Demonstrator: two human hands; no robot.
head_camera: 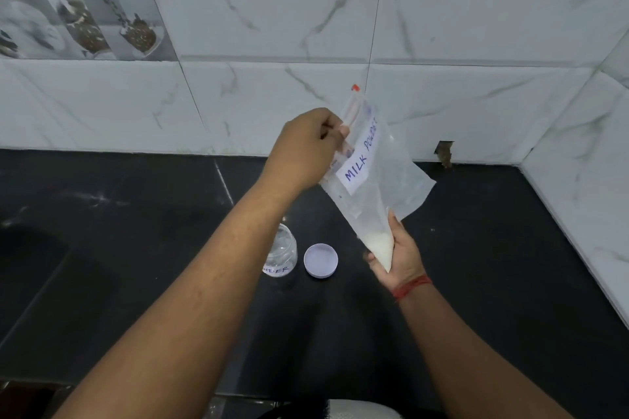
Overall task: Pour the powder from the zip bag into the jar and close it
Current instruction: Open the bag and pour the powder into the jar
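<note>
A clear plastic zip bag (377, 177) with a white label hand-lettered "MILK POWDER" hangs in the air above the black stone counter (493, 282), tilted so its long axis runs from the red-tipped zip edge, up and to the left, down to a lower corner on the right. The left hand (306, 150) is closed in a pinch on the zip edge. The right hand (396, 255) is wrapped around the lower corner, where a small mass of white powder (379, 247) has settled into a point. Whether the zip is already parted I cannot tell.

The clear, round plastic jar (280, 253) stands upright and uncapped on the counter, partly hidden under the left forearm, roughly midway between the counter's back and front edges. Its round pale lilac lid (321, 260) lies just beside it on the right, inner face up, not touching.

The jar sits below and to the left of the bag, under the left hand's side, while the powder rests at the opposite, right-hand end. To my judgement the pour calls for reversing the bag's tilt: the zip mouth lowered over the jar's opening and the powder corner raised by the right hand. The mouth is floppy and wider than the jar, so spilling is a risk.
</note>
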